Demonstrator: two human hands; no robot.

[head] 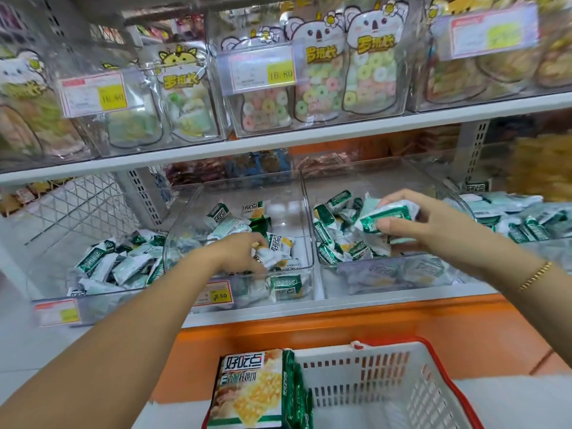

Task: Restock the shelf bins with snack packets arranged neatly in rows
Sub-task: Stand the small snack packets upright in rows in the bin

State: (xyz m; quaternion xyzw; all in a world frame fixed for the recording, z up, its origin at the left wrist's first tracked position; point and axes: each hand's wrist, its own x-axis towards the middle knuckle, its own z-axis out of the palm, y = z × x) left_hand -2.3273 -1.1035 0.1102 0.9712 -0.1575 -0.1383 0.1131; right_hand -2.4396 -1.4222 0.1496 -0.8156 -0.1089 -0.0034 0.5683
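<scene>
Small green-and-white snack packets fill clear plastic bins on the lower shelf. My left hand [244, 253] reaches into the middle bin [305, 212] and its fingers curl round a small white packet [267, 255] among the loose ones. My right hand [427, 221] hovers over the neighbouring bin [371, 280] on the right and grips a bunch of packets [387, 216] between thumb and fingers. Below, a large green bag of the same snack [250, 388] stands in a white basket [387, 385] with a red rim.
More packets lie in the far left bin [114, 267] and the far right bin [526, 218]. The upper shelf [309, 137] carries clear boxes of koala-shaped candy pouches with price tags. An orange ledge [340, 323] runs under the bins. Wire mesh stands at the left.
</scene>
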